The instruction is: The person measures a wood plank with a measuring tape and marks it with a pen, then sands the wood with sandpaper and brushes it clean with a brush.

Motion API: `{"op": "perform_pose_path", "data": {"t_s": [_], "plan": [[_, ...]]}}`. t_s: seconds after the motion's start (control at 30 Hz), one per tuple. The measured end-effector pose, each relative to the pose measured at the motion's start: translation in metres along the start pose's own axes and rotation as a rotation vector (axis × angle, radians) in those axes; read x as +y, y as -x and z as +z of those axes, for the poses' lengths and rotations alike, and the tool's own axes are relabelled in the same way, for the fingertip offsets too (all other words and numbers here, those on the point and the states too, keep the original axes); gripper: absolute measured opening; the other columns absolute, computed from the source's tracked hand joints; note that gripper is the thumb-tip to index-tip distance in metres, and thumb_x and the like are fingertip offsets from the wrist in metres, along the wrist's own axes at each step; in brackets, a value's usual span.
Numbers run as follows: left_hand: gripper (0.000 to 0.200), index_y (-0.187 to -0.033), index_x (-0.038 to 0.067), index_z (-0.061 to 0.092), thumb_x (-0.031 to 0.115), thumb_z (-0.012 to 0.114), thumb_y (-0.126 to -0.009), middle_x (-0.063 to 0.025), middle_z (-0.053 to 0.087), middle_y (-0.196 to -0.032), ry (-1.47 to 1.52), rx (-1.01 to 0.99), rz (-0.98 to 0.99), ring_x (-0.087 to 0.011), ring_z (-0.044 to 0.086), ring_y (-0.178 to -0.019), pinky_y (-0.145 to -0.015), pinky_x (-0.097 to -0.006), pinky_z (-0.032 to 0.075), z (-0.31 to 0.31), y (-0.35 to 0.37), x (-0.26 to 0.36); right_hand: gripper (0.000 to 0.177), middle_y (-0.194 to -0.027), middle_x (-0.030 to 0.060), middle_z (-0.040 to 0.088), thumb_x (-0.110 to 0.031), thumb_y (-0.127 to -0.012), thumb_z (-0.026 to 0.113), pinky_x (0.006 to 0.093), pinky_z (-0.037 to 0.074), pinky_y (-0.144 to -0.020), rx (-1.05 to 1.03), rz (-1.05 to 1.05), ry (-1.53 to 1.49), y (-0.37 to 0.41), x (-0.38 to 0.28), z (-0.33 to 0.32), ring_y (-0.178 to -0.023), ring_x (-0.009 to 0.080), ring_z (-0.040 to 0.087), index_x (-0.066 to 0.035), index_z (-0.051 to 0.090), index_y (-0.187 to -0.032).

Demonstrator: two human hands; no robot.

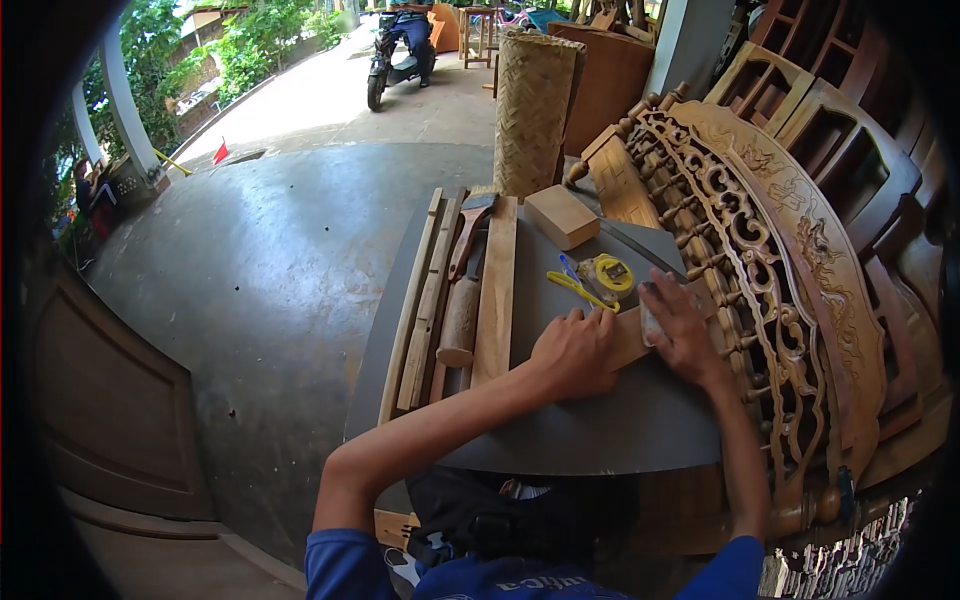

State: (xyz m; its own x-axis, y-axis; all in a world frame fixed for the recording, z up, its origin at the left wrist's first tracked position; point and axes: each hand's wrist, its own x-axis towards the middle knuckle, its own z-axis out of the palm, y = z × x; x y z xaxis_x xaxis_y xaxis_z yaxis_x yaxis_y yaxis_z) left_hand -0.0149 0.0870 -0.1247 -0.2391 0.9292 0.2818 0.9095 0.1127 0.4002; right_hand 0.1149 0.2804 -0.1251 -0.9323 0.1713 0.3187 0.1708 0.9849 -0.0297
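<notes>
My left hand (578, 352) is closed around the near end of a short, flat wooden board (629, 342) above the grey tabletop. My right hand (682, 328) presses on the same board farther right, holding a small whitish flat piece (652, 328) against it; its exact kind is not clear. Just beyond the hands lie a yellow tape measure (610, 274), a yellow-handled tool (582, 291) and a blue pen (568, 266). A wooden block (562, 217) sits farther back on the table.
Left on the grey table (560, 436) lie long wooden strips (424, 310), a wooden mallet (459, 325), a brown-handled tool (467, 240) and a plank (496, 290). Carved wooden panels (790, 220) lean close on the right. A woven mat roll (535, 115) stands behind; a motorbike (398, 62) is outside.
</notes>
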Motion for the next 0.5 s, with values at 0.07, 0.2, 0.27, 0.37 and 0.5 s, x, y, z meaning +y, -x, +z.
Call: {"op": "perform_pose_path", "data": {"t_s": [0.07, 0.2, 0.27, 0.37, 0.5], "plan": [[0.050, -0.093, -0.004, 0.048, 0.028, 0.066, -0.059, -0.0178, 0.058, -0.091, -0.004, -0.013, 0.004, -0.0341, 0.057, -0.086, -0.075, -0.0404, 0.047, 0.001, -0.001, 0.002, 0.052, -0.143, 0.0138, 0.022, -0.035, -0.089, 0.039, 0.0441, 0.017, -0.106, 0.098, 0.140, -0.041, -0.002, 0.031, 0.011, -0.130, 0.0356, 0.022, -0.012, 0.034, -0.134], [0.049, -0.093, -0.004, 0.049, 0.027, 0.066, -0.058, -0.0186, 0.058, -0.092, 0.033, 0.008, -0.003, -0.0348, 0.057, -0.085, -0.075, -0.0396, 0.048, 0.001, -0.002, 0.003, 0.048, -0.142, 0.0160, 0.024, -0.035, -0.090, 0.036, 0.0429, 0.017, -0.106, 0.133, 0.179, 0.093, -0.002, 0.008, 0.018, -0.129, 0.0356, 0.024, -0.011, 0.039, -0.132], [0.051, -0.094, -0.005, 0.049, 0.027, 0.066, -0.058, -0.0193, 0.058, -0.093, 0.051, 0.018, -0.014, -0.0349, 0.057, -0.086, -0.075, -0.0391, 0.048, 0.003, -0.001, 0.002, 0.048, -0.142, 0.0166, 0.023, -0.034, -0.090, 0.037, 0.0424, 0.018, -0.106, 0.045, -0.124, 0.086, 0.011, -0.032, 0.002, -0.129, 0.0360, 0.024, -0.011, 0.039, -0.132], [0.053, -0.097, -0.004, 0.049, 0.027, 0.067, -0.058, -0.0202, 0.058, -0.092, 0.096, 0.019, -0.008, -0.0348, 0.057, -0.086, -0.075, -0.0389, 0.048, 0.004, -0.003, 0.001, 0.048, -0.142, 0.0163, 0.023, -0.035, -0.090, 0.036, 0.0437, 0.017, -0.106, 0.243, 0.075, -0.002, 0.006, 0.026, 0.018, -0.129, 0.0359, 0.023, -0.012, 0.039, -0.132], [0.054, -0.099, -0.002, 0.050, 0.027, 0.067, -0.057, -0.0197, 0.059, -0.091, 0.094, 0.017, -0.036, -0.0354, 0.057, -0.086, -0.075, -0.0391, 0.048, -0.002, -0.001, 0.004, 0.050, -0.143, 0.0161, 0.020, -0.035, -0.089, 0.038, 0.0473, 0.017, -0.105, 0.284, 0.121, 0.070, 0.005, 0.008, 0.022, -0.130, 0.0378, 0.020, -0.014, 0.036, -0.134]]}}
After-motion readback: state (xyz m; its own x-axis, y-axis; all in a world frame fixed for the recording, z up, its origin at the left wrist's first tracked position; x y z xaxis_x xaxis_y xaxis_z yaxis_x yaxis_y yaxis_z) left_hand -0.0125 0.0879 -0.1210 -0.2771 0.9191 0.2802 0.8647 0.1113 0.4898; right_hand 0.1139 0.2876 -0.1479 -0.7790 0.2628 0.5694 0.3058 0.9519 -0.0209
